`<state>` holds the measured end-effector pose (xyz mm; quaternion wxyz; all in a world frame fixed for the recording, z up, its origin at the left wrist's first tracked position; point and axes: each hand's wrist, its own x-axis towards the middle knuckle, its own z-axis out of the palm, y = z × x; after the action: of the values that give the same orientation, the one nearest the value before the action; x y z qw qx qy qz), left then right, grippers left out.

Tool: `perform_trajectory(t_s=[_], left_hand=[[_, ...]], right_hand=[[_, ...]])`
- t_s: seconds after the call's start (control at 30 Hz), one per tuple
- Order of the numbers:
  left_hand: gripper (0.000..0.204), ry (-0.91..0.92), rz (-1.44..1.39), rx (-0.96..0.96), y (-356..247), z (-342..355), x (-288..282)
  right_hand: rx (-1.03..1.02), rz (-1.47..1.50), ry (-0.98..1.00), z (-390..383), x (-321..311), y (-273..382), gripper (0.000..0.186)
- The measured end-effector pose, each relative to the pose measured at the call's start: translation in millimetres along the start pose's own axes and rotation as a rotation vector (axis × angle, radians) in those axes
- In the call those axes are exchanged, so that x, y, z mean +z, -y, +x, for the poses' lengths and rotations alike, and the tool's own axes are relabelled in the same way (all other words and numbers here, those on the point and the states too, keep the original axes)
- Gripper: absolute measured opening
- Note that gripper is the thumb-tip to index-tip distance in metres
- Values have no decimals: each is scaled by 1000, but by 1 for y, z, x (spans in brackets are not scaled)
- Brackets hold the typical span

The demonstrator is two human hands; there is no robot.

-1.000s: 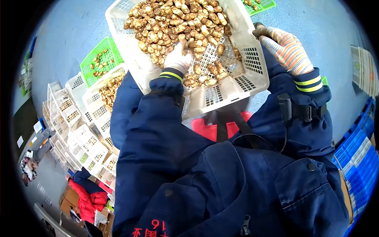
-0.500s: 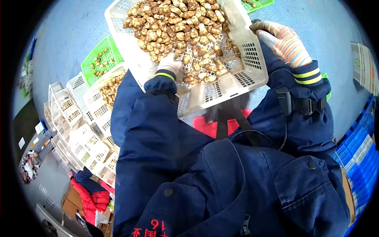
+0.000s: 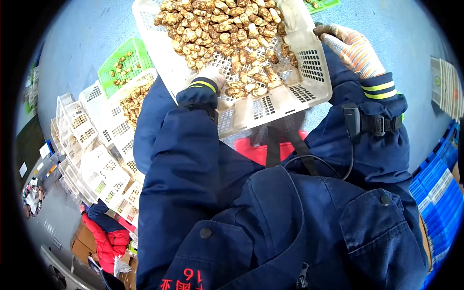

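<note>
A white plastic crate (image 3: pixel 285 101) with slotted walls lies tilted over my lap. Heaped in its far part are many short, knobbly brown-and-cream pieces (image 3: pixel 217 29), mushroom-like in look; a smaller loose group (image 3: pixel 253 79) lies nearer me on the slotted bottom. My left hand (image 3: pixel 211 76), in a pale glove, reaches in over the near left wall to the pile's near edge. Its fingers are blurred and partly hidden, so what they hold does not show. At the right rim, my right hand (image 3: pixel 350 50), in a striped knit glove with darkened fingertips, closes on the crate.
A green crate (image 3: pixel 123 65) with a few of the same pieces stands at the left, beside several white crates (image 3: pixel 104 145). Another green crate (image 3: pixel 321 5) shows at the top. Blue stacked crates (image 3: pixel 437 195) are at the right. A person in red (image 3: pixel 108 241) is at the lower left.
My left hand has shifted slightly against the pile's near edge. The right hand keeps its place at the rim, while the whole view has moved a little.
</note>
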<state>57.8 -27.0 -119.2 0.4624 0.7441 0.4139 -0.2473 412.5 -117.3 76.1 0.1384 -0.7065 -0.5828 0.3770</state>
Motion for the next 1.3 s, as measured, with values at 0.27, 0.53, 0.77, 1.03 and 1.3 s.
perform_trajectory(t_s=[0.27,0.53,0.77,1.03,1.3], left_hand=[[32,21,-474,-93,-46,-22,-14],[34,-291,-935,-67,-40,-17,-10],[31,62,120,179,-68,-15,-16],[36,404,565,124,-74,-12,4],[22,235,443,187,-19,31,56]], right_hand=[[-11,-2,-10,-2,-1,-3,27],[-27,-141,-11,0,0,6,27],[-9,16,-29,-6,-2,-6,28],[-34,58,-17,-5,0,-2,27],[-29,-42,-35,-7,-2,9,26]])
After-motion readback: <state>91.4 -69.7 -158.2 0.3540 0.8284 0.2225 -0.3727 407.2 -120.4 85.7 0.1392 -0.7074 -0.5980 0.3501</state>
